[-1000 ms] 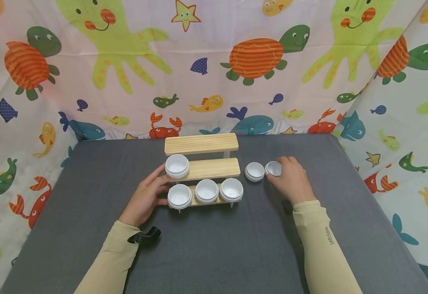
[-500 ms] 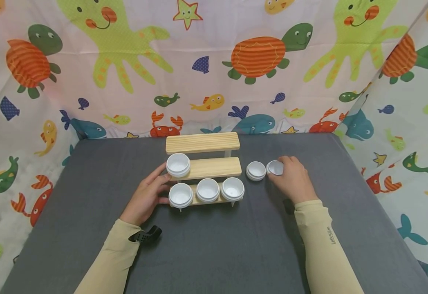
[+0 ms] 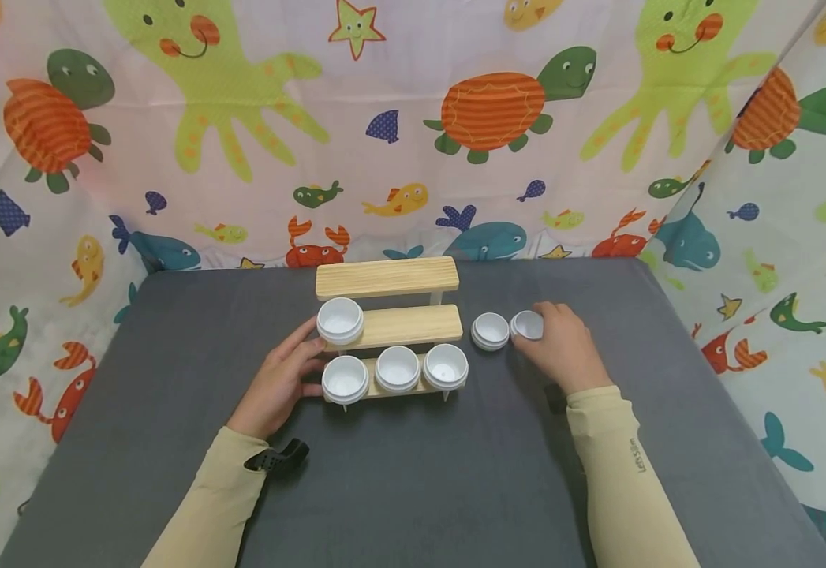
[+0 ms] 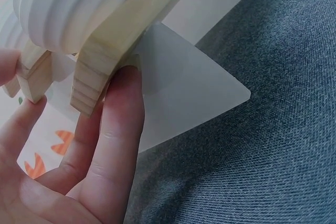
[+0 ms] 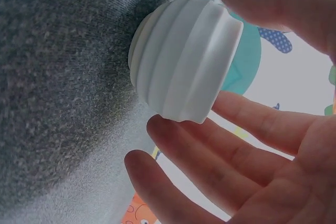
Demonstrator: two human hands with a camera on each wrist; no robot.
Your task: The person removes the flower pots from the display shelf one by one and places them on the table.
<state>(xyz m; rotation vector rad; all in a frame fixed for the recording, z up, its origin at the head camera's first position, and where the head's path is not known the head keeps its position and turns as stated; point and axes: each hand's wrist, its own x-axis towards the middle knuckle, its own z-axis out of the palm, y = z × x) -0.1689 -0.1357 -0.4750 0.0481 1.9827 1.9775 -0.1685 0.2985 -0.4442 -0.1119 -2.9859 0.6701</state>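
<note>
My left hand is at the left end of a three-tier wooden rack, holding it by its shelf ends. In the left wrist view, the thumb touches the near shelf beside a translucent side support. Other fingertips touch the shelf end behind. My right hand grips a small white ribbed cup that stands on the cloth right of the rack. Its thumb lies at one side of the rim, fingers at the other. A second white cup stands close beside it, nearer the rack.
The rack's lowest shelf bears three white cups in a row. One more cup sits at the left of the middle shelf. Grey cloth covers the table, and a curtain printed with sea animals hangs behind and at the sides.
</note>
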